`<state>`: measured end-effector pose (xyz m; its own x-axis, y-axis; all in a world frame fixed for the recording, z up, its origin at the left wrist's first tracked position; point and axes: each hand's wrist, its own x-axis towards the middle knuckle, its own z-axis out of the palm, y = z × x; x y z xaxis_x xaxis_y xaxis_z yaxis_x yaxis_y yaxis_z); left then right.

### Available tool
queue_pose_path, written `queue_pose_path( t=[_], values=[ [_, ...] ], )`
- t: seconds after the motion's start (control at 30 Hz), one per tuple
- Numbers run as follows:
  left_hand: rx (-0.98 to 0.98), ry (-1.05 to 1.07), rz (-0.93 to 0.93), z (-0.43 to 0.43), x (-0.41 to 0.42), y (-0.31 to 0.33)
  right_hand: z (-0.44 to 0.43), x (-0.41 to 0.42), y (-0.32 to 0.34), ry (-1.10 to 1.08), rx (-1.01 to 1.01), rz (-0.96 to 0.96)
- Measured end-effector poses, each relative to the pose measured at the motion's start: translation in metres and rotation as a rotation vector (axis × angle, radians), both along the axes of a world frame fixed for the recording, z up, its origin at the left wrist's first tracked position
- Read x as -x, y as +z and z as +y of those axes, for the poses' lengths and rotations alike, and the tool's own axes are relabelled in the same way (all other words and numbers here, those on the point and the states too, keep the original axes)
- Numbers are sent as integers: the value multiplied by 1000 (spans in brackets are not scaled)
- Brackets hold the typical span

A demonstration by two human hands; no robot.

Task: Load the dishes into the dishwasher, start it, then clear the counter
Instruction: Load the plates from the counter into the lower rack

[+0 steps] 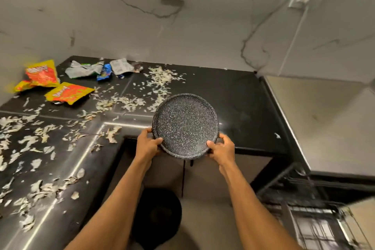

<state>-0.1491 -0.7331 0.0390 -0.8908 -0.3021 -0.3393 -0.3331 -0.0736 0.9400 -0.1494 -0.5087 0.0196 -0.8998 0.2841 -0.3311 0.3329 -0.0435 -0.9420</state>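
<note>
Plate (185, 126), speckled, mid-frame, gripped at its near rim by left hand (147, 144) and right hand (222, 149). Dishwasher rack (316, 229) at lower right. Counter (233, 95) uncleared: peelings (129, 103), wrappers (69, 93). Loading apparently underway.

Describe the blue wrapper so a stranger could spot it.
On the black counter, look along its back edge by the wall. Between two crumpled silvery wrappers lies the blue wrapper. It alone is blue; the snack packets further left are yellow and red.
</note>
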Motion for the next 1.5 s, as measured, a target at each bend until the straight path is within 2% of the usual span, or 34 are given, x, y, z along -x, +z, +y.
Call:
queue_pose_path(
  t=[0.23,0.47,0.77,1.07,1.3,1.5],
  values=[
    [79,-191,-5,96,-43,-3,104,-81,-7,-137,-45,-19],
    [90,-385,-32,225,-125,-18,225,-194,-28,-311,-75,-97],
    [144,-673,-59,376,-177,-11,334,-309,-37,-639,-33,-160],
    [283,-1001,-94,498,-159,-34,401,-347,-63,-917,160,-217],
    [254,-1205,-190,583,-127,-47,436,-344,-72,-1112,161,-253],
    [207,-1280,-277,636,-120,-66,452,-349,-99,-1204,235,-291]
  ],
)
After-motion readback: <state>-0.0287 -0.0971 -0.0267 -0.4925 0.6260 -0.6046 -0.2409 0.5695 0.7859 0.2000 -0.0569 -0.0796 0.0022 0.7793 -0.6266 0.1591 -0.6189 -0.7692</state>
